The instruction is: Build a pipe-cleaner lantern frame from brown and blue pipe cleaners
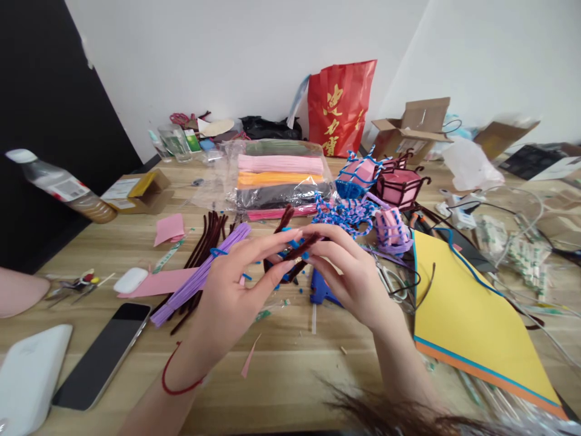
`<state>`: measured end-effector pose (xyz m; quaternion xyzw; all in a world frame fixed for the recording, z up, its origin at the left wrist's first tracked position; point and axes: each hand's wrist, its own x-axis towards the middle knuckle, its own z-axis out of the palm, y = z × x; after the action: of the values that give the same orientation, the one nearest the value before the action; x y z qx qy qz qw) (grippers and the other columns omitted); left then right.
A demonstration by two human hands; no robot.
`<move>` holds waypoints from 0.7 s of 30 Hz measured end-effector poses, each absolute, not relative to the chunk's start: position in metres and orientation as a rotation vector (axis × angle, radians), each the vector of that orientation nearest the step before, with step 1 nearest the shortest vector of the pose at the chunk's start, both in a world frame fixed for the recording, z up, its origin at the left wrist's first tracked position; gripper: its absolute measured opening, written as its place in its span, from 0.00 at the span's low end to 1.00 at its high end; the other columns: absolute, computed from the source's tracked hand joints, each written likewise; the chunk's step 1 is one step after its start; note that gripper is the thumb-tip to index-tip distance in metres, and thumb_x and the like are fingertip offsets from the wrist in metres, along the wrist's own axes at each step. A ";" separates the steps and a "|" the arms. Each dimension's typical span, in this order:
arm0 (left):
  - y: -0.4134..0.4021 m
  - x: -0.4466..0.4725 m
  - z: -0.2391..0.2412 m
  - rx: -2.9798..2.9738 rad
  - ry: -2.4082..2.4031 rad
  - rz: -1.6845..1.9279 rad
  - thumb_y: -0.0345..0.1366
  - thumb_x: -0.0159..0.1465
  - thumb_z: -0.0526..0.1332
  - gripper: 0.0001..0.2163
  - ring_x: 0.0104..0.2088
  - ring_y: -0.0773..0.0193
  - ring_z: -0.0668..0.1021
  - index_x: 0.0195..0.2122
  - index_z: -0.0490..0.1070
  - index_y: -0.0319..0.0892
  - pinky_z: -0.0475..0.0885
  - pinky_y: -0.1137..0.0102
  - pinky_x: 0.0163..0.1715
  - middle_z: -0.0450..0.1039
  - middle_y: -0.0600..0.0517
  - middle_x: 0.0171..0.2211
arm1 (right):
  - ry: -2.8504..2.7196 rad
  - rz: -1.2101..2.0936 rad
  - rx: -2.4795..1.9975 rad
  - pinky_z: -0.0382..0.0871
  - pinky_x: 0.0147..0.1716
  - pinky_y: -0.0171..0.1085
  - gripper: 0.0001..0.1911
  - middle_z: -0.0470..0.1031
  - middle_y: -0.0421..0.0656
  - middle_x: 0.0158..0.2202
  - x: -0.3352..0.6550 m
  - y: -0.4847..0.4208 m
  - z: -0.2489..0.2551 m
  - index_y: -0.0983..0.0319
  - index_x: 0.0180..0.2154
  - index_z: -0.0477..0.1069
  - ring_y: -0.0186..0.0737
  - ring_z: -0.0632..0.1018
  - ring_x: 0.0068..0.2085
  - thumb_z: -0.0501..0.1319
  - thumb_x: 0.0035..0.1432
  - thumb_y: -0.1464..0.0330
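Note:
My left hand (240, 284) and my right hand (351, 275) meet above the middle of the table, fingers closed around a bent dark brown pipe cleaner (285, 219). Small bright blue bits (294, 243) show at the fingertips; I cannot tell whether they belong to the held piece. Beside my left hand lies a bundle of purple pipe cleaners (200, 275) across several dark brown pipe cleaners (211, 233). A blue glue gun (321, 289) rests under my right hand, partly hidden. Behind it are blue-and-white twisted pipe cleaners (347, 212).
Pink lanterns framed in brown (402, 186) and blue (358, 172) stand behind. Plastic-wrapped pipe cleaners (281, 178) lie at the back near a red bag (341, 109). Yellow sheets (472, 321) are at right; a phone (104, 354), power bank (31, 375) and bottle (61, 184) at left.

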<state>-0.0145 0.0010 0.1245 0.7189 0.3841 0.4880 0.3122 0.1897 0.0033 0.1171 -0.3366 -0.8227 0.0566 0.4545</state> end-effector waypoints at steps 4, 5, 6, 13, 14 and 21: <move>0.000 -0.014 0.127 1.878 1.006 1.301 0.31 0.67 0.68 0.18 0.45 0.63 0.85 0.57 0.78 0.56 0.82 0.68 0.50 0.82 0.56 0.53 | -2.010 0.123 -0.830 0.79 0.52 0.46 0.09 0.76 0.50 0.53 0.187 0.003 0.116 0.57 0.49 0.68 0.43 0.79 0.55 0.56 0.71 0.75; 0.000 -0.014 0.128 1.873 1.010 1.308 0.31 0.67 0.68 0.18 0.45 0.63 0.85 0.56 0.78 0.56 0.82 0.69 0.48 0.82 0.56 0.53 | -2.007 0.117 -0.826 0.78 0.53 0.46 0.09 0.75 0.50 0.53 0.187 0.003 0.116 0.57 0.49 0.68 0.43 0.79 0.55 0.56 0.71 0.76; -0.001 -0.014 0.128 1.867 1.013 1.318 0.31 0.67 0.68 0.18 0.44 0.64 0.85 0.56 0.78 0.56 0.82 0.70 0.47 0.83 0.56 0.52 | -2.005 0.110 -0.820 0.78 0.53 0.46 0.10 0.75 0.51 0.53 0.186 0.003 0.116 0.58 0.50 0.68 0.43 0.79 0.55 0.56 0.71 0.76; -0.004 -0.014 0.128 1.885 1.053 1.375 0.31 0.67 0.67 0.18 0.44 0.64 0.85 0.56 0.78 0.57 0.82 0.70 0.48 0.83 0.57 0.53 | -1.948 0.171 -0.813 0.76 0.57 0.48 0.13 0.74 0.51 0.55 0.185 0.003 0.120 0.57 0.54 0.67 0.45 0.77 0.58 0.59 0.70 0.73; -0.003 -0.014 0.128 1.902 1.075 1.381 0.32 0.67 0.67 0.17 0.43 0.63 0.86 0.56 0.78 0.56 0.83 0.69 0.47 0.83 0.57 0.52 | -1.912 0.194 -0.840 0.77 0.56 0.49 0.14 0.73 0.51 0.56 0.187 0.003 0.119 0.57 0.55 0.66 0.46 0.76 0.59 0.60 0.70 0.72; 0.006 -0.016 0.127 1.877 1.088 1.400 0.34 0.67 0.67 0.15 0.44 0.57 0.86 0.54 0.79 0.52 0.83 0.61 0.52 0.84 0.52 0.50 | -1.863 0.230 -1.399 0.81 0.49 0.53 0.23 0.73 0.54 0.54 0.229 -0.007 0.054 0.59 0.64 0.58 0.48 0.81 0.50 0.55 0.70 0.68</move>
<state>-0.0158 0.0058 0.1272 0.6987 0.4050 0.5211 0.2761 0.2293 -0.0074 0.0543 -0.5504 -0.7330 0.0903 0.3894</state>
